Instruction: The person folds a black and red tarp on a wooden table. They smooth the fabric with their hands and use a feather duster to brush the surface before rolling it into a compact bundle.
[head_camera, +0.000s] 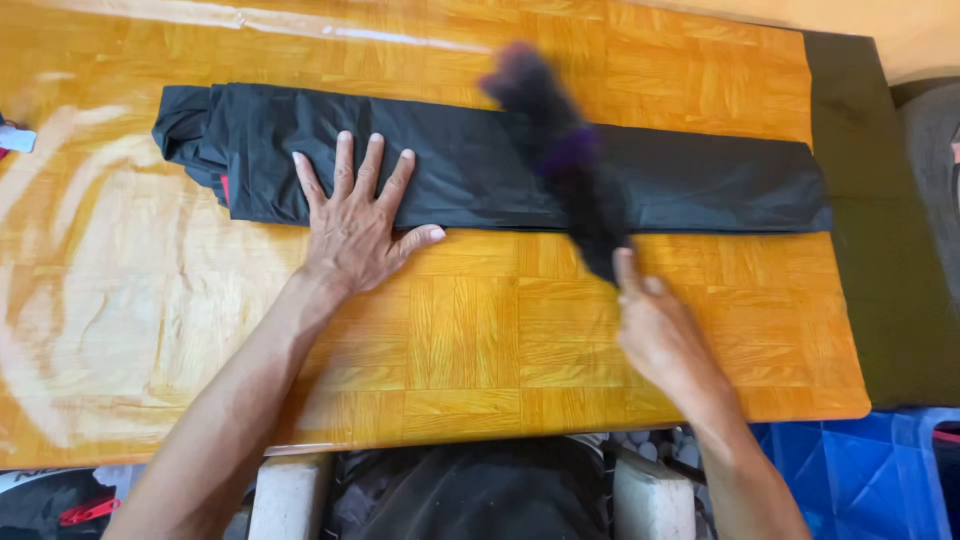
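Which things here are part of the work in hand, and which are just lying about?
In hand:
- folded black garment, pressed flat by the left hand
- blurred dark purple-banded thing held in the right hand
- wooden table

Lying about:
- blue crate
- red item
- dark green mat

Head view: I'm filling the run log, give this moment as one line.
left hand: flat on folded black garment | right hand: holds blurred dark brush-like thing over it | surface: wooden table
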